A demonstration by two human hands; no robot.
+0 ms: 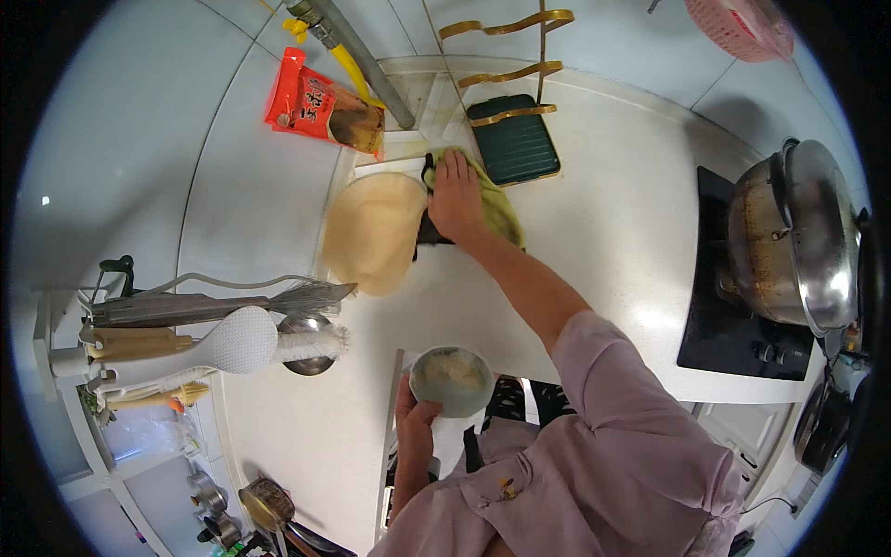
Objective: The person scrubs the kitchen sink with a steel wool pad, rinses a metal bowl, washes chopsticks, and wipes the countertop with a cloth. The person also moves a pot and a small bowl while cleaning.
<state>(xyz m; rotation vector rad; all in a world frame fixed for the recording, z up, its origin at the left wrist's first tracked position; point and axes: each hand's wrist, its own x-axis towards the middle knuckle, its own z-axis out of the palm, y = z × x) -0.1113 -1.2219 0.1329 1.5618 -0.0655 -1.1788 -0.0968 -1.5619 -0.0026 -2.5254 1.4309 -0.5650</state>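
Observation:
My left hand (416,425) grips the rim of a bowl (452,381), thumb over its edge, close to my body at the counter's front edge. Pale residue or powder shows inside the bowl. My right arm reaches across the counter, and my right hand (456,198) lies on a yellow-green cloth (498,209). Whether its fingers grip the cloth or only press on it is unclear. Something black (433,231), partly hidden, shows beneath that hand. Just left of it is a cream-coloured oval board or tray (376,233). A dark green ribbed tray (515,139) lies beyond the cloth.
A large metal pot (793,237) sits on a black cooktop (717,334) at right. Hanging utensils, including a white rice paddle (243,341), project from the left. A red food packet (324,108) is by the wall near a pipe (362,63). A small saucepan (268,503) is lower left.

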